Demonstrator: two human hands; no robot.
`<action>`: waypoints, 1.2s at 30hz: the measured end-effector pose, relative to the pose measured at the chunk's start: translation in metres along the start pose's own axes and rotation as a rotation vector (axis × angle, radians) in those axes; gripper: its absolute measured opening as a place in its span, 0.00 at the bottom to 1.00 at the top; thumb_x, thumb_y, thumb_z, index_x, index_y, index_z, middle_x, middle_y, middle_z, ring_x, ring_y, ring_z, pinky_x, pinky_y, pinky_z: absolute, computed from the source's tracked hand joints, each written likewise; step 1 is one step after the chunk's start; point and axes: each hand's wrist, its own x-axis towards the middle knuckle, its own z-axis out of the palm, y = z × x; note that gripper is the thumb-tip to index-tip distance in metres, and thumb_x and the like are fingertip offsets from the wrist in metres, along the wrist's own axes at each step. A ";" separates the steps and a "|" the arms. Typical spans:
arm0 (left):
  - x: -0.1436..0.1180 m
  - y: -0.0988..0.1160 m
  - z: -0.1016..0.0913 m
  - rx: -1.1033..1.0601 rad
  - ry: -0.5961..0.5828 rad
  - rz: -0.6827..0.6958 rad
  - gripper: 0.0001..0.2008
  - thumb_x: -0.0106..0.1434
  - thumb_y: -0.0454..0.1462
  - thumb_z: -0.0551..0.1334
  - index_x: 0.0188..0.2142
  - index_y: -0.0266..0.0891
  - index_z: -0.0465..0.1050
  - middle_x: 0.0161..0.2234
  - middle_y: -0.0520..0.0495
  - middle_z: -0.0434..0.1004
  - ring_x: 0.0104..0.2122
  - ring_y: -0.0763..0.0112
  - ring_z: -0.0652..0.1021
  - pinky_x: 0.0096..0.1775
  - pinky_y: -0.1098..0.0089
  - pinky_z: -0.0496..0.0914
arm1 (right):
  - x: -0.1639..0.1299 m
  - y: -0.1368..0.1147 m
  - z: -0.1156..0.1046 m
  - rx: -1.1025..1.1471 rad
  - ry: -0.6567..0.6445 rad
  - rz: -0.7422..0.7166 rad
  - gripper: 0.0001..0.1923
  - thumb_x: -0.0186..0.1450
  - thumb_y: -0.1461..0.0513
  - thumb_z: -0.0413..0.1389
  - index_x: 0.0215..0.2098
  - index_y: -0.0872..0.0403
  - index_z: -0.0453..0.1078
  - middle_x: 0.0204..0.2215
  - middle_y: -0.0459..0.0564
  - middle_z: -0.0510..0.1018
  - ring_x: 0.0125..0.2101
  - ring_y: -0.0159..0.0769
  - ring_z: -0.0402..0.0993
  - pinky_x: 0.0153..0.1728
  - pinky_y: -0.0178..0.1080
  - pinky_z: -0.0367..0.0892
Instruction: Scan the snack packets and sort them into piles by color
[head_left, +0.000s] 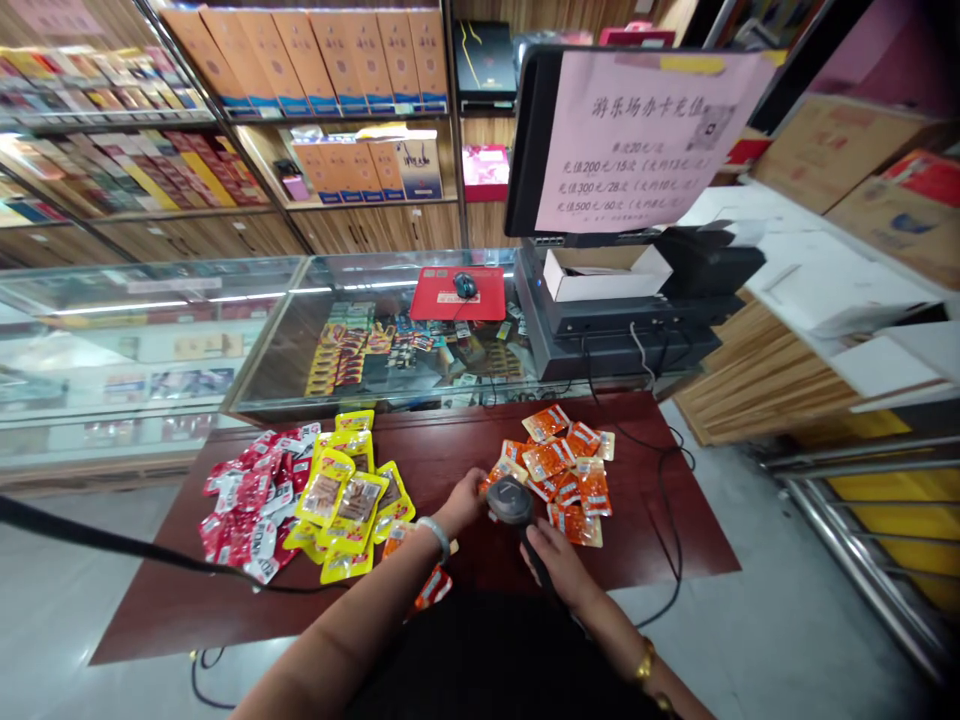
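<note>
Our right hand (pixel 561 562) grips a scanner (pixel 511 500); left hand (pixel 463 502) apparently pinches an orange packet (pixel 504 470). Likely scanning; next needs steady aim.

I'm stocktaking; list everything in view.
table: one, maroon, foreground
orange packets: many, orange, right and centre
yellow packets: several, yellow, left
red packets: many, red, white, far left
glass counter: two sections, clear, behind table
mat: one, red, on counter
mouse: one, black, on mat
monitor: one, black, right
sign: one, pink, on monitor
open box: one, white, below monitor
cartons: two, brown, far right
boxed goods: many, mixed, background
cables: several, black, both sides
scanner: one, dark grey, centre
left hand: one, by orange packets
right hand: one, holding scanner
</note>
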 end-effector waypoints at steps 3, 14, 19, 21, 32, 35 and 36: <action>0.008 0.016 0.016 -0.309 -0.229 0.077 0.24 0.50 0.37 0.69 0.47 0.36 0.69 0.41 0.43 0.79 0.40 0.66 0.78 0.44 0.67 0.70 | -0.004 0.000 -0.002 0.026 -0.011 -0.004 0.26 0.57 0.39 0.57 0.36 0.51 0.63 0.13 0.35 0.61 0.11 0.23 0.50 0.12 0.29 0.46; -0.057 -0.010 -0.078 0.994 0.199 -0.093 0.16 0.53 0.37 0.66 0.43 0.38 0.72 0.45 0.40 0.74 0.48 0.56 0.73 0.49 0.61 0.65 | -0.006 0.003 0.003 0.007 0.062 0.059 0.26 0.53 0.39 0.60 0.30 0.51 0.62 0.15 0.36 0.64 0.13 0.24 0.57 0.13 0.28 0.48; -0.094 -0.023 -0.071 1.205 0.231 -0.069 0.29 0.49 0.44 0.69 0.50 0.38 0.68 0.52 0.37 0.67 0.54 0.50 0.65 0.53 0.56 0.59 | -0.005 0.000 0.013 -0.030 0.035 0.060 0.25 0.53 0.40 0.61 0.30 0.52 0.64 0.17 0.37 0.63 0.16 0.26 0.61 0.15 0.28 0.52; -0.096 -0.025 -0.066 1.212 0.222 -0.086 0.23 0.52 0.44 0.67 0.46 0.38 0.70 0.52 0.37 0.67 0.54 0.51 0.65 0.53 0.56 0.58 | -0.003 0.001 0.015 -0.048 0.017 0.060 0.25 0.53 0.41 0.61 0.32 0.52 0.66 0.17 0.37 0.63 0.17 0.26 0.60 0.15 0.28 0.52; -0.051 -0.003 -0.071 0.894 0.309 -0.139 0.10 0.66 0.39 0.53 0.43 0.40 0.69 0.35 0.42 0.77 0.37 0.62 0.77 0.42 0.65 0.64 | -0.009 0.003 0.016 -0.075 0.015 0.041 0.27 0.54 0.40 0.59 0.34 0.53 0.66 0.17 0.37 0.63 0.15 0.26 0.57 0.13 0.28 0.50; -0.036 0.003 -0.065 0.601 0.403 -0.105 0.10 0.68 0.42 0.52 0.42 0.40 0.66 0.35 0.44 0.77 0.33 0.67 0.77 0.37 0.70 0.65 | -0.013 -0.001 0.017 -0.048 0.025 0.023 0.27 0.54 0.40 0.60 0.34 0.53 0.66 0.17 0.38 0.64 0.16 0.25 0.58 0.15 0.28 0.51; -0.032 0.003 -0.061 0.523 0.423 -0.079 0.09 0.68 0.42 0.52 0.41 0.40 0.65 0.34 0.45 0.77 0.33 0.69 0.77 0.36 0.71 0.66 | -0.014 -0.002 0.017 -0.036 0.033 0.017 0.27 0.54 0.40 0.60 0.33 0.53 0.66 0.17 0.37 0.63 0.16 0.25 0.59 0.15 0.28 0.52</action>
